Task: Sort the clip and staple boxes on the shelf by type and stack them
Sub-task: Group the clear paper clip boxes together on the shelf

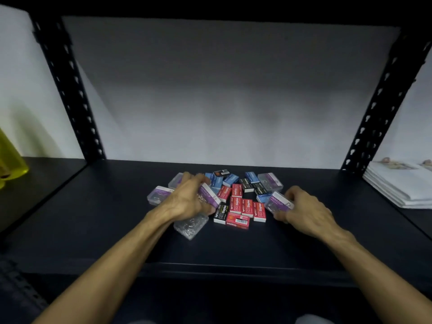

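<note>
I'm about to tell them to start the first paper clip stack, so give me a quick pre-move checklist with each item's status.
1. Left hand grips a clear paper clip box: ok.
2. Right hand grips another paper clip box: ok.
3. Boxes sorted by type: not ok; red staple boxes, blue boxes and black boxes lie mixed in one pile.
4. Bare shelf space for a stack left of the pile: ok.
5. Loose clip boxes in sight: ok; one under the left wrist, one at rear right.
6. Held lids closed: cannot tell.
</note>
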`<act>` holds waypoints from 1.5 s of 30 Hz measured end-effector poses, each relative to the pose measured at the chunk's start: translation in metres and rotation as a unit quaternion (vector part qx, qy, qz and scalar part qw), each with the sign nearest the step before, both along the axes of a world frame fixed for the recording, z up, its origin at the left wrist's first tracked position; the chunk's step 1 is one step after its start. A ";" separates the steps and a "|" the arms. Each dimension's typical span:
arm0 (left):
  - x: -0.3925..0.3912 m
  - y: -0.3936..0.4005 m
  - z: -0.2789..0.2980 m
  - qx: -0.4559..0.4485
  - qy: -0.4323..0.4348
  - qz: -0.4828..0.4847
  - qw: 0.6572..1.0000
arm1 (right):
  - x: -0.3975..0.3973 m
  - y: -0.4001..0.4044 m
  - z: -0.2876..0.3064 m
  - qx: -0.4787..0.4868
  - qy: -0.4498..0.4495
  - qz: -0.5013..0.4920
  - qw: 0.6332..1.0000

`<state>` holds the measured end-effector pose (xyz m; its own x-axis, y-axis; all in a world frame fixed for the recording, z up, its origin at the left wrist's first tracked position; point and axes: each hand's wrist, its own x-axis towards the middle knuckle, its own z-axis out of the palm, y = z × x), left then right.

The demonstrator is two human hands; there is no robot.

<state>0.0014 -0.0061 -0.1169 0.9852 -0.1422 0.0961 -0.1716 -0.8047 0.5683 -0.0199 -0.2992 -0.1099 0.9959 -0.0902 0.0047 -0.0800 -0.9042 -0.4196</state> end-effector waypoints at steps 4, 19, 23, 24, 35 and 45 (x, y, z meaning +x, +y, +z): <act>-0.003 0.004 -0.002 -0.110 0.040 -0.044 0.992 | 0.001 -0.002 0.001 0.067 -0.020 0.008 0.998; 0.000 0.050 0.020 -0.219 0.000 0.008 0.976 | 0.022 0.061 0.029 0.149 -0.058 0.150 0.976; 0.005 0.098 0.037 -0.183 0.007 0.007 0.983 | 0.037 0.107 0.036 0.143 -0.045 0.209 0.966; 0.007 0.112 0.040 -0.177 0.017 0.005 0.984 | 0.041 0.121 0.036 0.142 -0.050 0.225 0.963; 0.035 0.222 0.038 -0.119 0.076 0.016 0.990 | 0.089 0.247 0.036 0.117 -0.046 0.292 0.948; 0.057 0.231 0.017 -0.138 0.093 0.007 0.986 | 0.116 0.278 0.019 0.089 0.002 0.294 0.952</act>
